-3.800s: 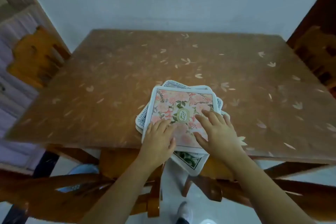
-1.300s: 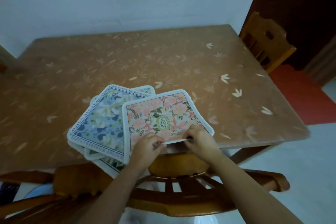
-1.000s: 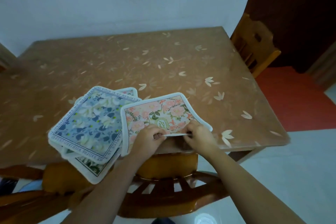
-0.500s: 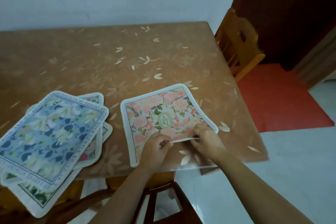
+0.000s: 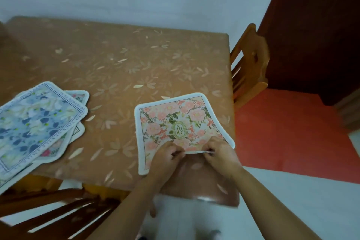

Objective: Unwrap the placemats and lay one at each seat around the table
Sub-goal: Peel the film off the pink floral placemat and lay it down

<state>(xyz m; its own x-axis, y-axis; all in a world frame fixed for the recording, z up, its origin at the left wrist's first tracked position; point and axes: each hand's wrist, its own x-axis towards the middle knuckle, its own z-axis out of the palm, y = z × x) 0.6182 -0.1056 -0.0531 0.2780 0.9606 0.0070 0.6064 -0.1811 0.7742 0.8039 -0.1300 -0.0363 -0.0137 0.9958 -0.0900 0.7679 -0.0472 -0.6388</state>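
A pink floral placemat (image 5: 175, 122) with a white border lies near the table's front right corner. My left hand (image 5: 165, 157) and my right hand (image 5: 220, 154) both pinch its near edge, which is lifted a little off the table (image 5: 120, 68). A loose stack of other placemats (image 5: 37, 122), a blue floral one on top, lies at the table's left front and hangs over the edge.
A wooden chair (image 5: 249, 64) stands at the table's right side, beside a red floor area (image 5: 292, 132). Another dark wooden chair (image 5: 48, 210) sits at the near left, below the stack. A pale wall runs behind the table.
The pink placemat has been slid off the stack and carried right along the front edge to the right corner. My view shifted right; the stack stayed at the left.
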